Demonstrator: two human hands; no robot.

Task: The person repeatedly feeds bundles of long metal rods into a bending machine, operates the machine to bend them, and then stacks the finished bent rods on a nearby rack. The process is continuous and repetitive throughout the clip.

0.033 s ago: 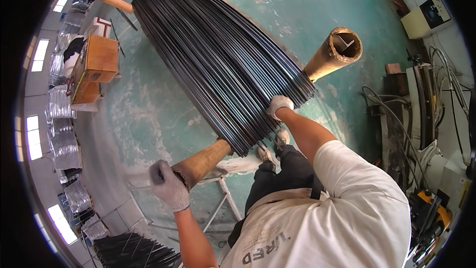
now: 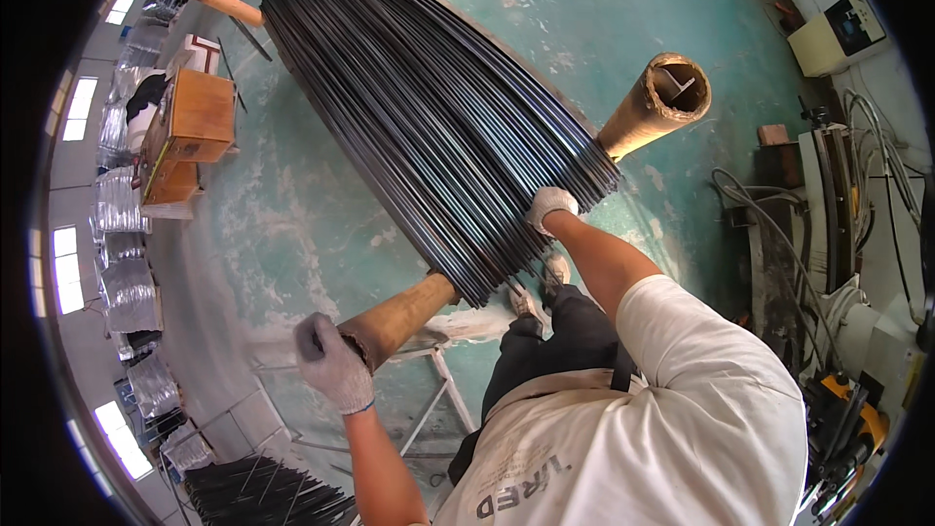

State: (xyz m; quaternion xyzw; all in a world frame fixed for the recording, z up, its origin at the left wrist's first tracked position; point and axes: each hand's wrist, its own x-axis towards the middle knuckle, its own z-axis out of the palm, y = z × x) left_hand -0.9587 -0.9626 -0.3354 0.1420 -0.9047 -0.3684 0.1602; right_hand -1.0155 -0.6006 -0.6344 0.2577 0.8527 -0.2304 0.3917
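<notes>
Bundle of long black rods [image 2: 429, 117]: fanned across frame centre over a cardboard tube [image 2: 404, 317]. Left hand [image 2: 333, 362] (gloved) fingers closed on the tube's lower-left end; right hand [image 2: 550, 206] curled against rod ends. Advice: steady the tube, square the ends evenly.

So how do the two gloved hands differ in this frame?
The left hand grips the open end of the brown tube, close to the body; the right hand reaches out and rests on the ends of the black rods. Both wear grey knit gloves.
</notes>
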